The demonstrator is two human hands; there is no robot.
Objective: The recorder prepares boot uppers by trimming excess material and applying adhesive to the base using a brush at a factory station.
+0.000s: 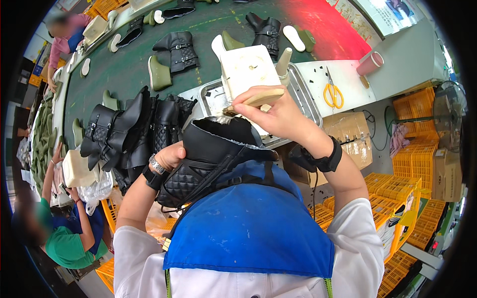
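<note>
Right grip (275, 115) closed round brush (265, 97), left grip (170, 156) on black boot (208, 149) (more boots (110, 126) beside); white block (246, 69) partly hides tray (304, 89).

R side of bench (349, 84): scissors (331, 85) w/ yellow handles, blades pointing away from cam; pink cup (368, 64) nr them, to the R. Cardboard box (354, 134) w/ clear tape below bench edge. Far R: yellow crates (414, 160) stacked, pink cloth (399, 137) beside them, round fan (448, 118). L: co-worker in green top (69, 247), lower; another in pink top (78, 25), upper.
</note>
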